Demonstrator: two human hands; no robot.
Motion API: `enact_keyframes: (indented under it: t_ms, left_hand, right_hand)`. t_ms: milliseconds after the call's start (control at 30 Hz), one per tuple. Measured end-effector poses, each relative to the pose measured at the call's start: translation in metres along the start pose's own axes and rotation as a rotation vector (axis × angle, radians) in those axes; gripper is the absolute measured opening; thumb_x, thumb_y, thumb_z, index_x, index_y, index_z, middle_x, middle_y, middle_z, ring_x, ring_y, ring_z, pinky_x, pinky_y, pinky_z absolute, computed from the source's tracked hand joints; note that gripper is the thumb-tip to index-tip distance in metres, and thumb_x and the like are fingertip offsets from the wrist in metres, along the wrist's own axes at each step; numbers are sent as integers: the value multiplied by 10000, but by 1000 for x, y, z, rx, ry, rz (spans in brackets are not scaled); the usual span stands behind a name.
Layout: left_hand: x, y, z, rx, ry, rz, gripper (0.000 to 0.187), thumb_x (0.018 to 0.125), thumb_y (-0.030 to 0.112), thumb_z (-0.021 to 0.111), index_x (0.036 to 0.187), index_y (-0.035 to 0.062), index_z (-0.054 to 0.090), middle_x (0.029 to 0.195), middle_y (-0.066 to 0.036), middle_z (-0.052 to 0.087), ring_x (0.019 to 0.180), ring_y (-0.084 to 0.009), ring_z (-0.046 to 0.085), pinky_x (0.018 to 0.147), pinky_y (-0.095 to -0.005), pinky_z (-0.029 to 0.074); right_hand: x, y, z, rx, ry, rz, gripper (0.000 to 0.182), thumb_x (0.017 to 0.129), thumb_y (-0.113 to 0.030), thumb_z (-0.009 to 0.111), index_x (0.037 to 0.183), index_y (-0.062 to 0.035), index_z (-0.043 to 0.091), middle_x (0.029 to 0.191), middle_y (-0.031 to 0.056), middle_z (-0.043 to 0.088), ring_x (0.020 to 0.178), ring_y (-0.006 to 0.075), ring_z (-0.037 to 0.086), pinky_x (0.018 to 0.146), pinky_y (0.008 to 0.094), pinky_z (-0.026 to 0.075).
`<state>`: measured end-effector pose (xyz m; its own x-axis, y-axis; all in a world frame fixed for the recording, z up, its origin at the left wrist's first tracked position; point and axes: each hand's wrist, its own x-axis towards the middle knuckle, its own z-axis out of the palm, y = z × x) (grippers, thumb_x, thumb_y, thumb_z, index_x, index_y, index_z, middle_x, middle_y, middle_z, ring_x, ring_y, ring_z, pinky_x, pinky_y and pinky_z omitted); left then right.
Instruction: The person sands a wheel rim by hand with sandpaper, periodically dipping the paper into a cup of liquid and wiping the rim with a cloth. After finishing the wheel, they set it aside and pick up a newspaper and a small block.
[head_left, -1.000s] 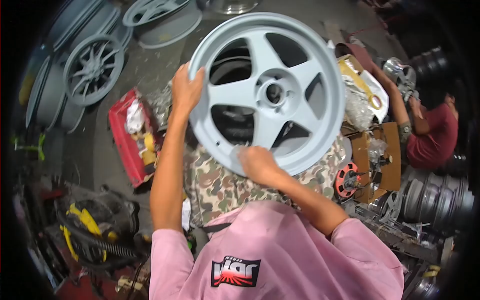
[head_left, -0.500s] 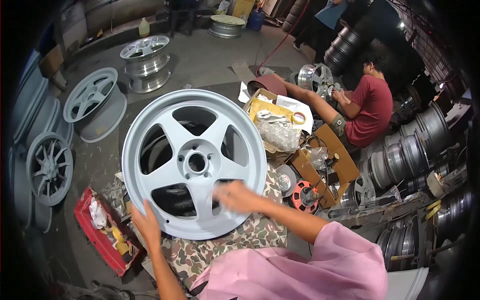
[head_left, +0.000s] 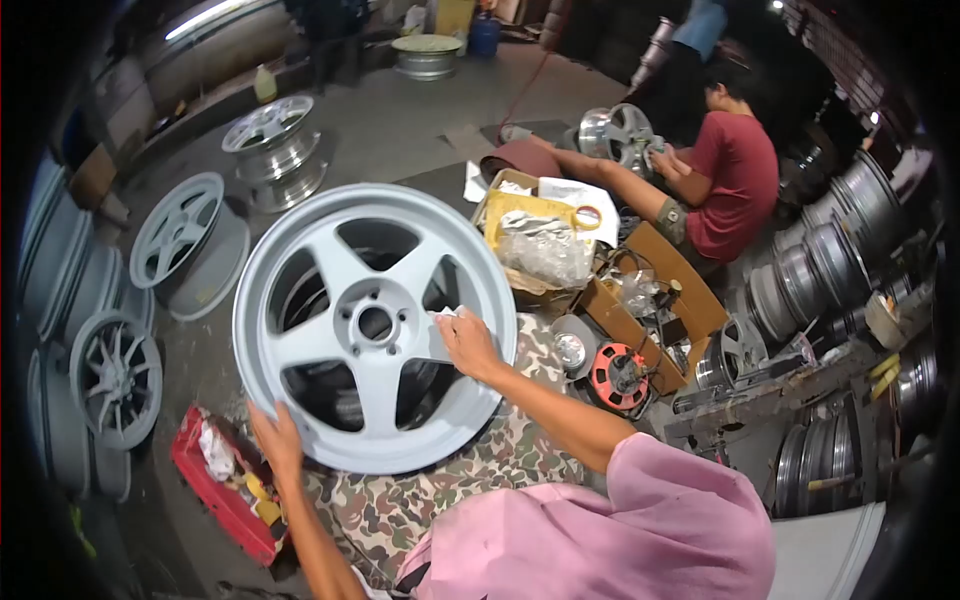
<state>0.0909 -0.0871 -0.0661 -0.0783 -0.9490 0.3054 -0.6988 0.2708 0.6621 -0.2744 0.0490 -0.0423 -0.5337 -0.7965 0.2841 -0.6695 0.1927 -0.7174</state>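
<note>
A pale grey five-spoke wheel rim lies face up, slightly tilted, over camouflage-patterned cloth in front of me. My left hand grips its outer edge at the lower left. On the right-hand spoke, close to the centre hole, is my right hand, its fingers closed on a small white piece, like folded sandpaper or cloth. Most of that piece is hidden under the fingers. Dark openings show between the spokes, with bolt holes around the hub.
A red tray of odds and ends lies left. Beyond the wheel's right side are a cluttered box, a cardboard box and a red reel. A co-worker sits handling another wheel. More rims line both sides.
My right hand has moved up from the lower spoke to the right-hand spoke. The wheel has turned somewhat, and my left hand sits slightly lower on its edge. The view has shifted slightly.
</note>
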Motion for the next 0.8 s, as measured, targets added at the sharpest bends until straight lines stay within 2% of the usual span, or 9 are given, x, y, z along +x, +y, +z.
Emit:
enact_keyframes:
  t_ms: [167,233,267,433,500,567,633,667,800]
  left_hand:
    - [162,10,-4,95,-176,289,658,1010,319,626,1511,-58,429,1355,-368,586,1273,-504,562,1084,-518,437]
    - [187,53,-9,165,-323,204,710,1018,419,620,1503,-68,444,1425,-347,556,1348,-470,529,1154,-466,394]
    - [202,32,11,129,-219,360,682,1016,438,610,1512,-6,459,1290,-371,610,1240,-513,570,1047,-527,453]
    - [173,84,-10,226,-310,202,640,1031,499,569,1423,-5,531,1271,-333,631,1225,-490,584,1011,-530,467]
    - [165,104,-18,258,-283,188,571,1028,449,591,1380,1,557,1242,-299,648,1188,-470,604,988,-521,481]
    - [160,100,-16,293,-252,182,503,1024,399,613,1337,7,583,1213,-266,665,1150,-450,625,964,-512,495]
    - [151,89,-10,189,208,690,386,1010,273,659,1286,8,610,1107,-230,679,1074,-416,647,947,-472,508]
    - [140,101,-17,179,312,731,292,986,176,682,1221,5,648,1123,-185,678,1056,-405,653,941,-448,517]
    - [86,117,-21,2,54,647,291,962,232,708,1153,13,687,1120,-171,662,1002,-380,659,878,-451,537]
  right_hand:
    - [-38,-30,12,173,-84,164,366,1070,-287,521,1024,9,731,875,266,604,815,464,603,768,537,479]
    - [-49,-35,8,240,-213,263,373,1063,-278,547,1079,47,729,890,231,614,876,410,613,815,489,482]
    - [-55,-39,0,246,-240,277,373,1063,-278,547,1079,47,729,890,231,614,876,410,613,815,489,482]
    - [-82,-22,-49,-487,-495,-438,214,952,-244,662,993,-80,793,1056,162,626,1033,337,579,832,477,466]
    - [-76,14,-60,-446,-596,-611,216,914,-237,692,1063,-114,788,1099,133,627,1058,307,566,853,466,454]
    - [-27,41,-82,-865,-717,-541,282,921,-241,677,1164,-123,755,1118,130,623,1098,303,545,888,446,444]
    - [16,14,-108,-887,-621,-596,330,927,-247,671,1219,-103,724,1095,130,630,1067,311,576,863,462,463]
    - [14,12,-105,-874,-579,-678,330,927,-246,674,1207,-78,727,1062,137,644,1032,317,614,837,470,491]
    - [-51,19,-70,-412,-816,-739,274,928,-221,664,1147,-70,731,1056,136,667,1018,286,645,828,443,525]
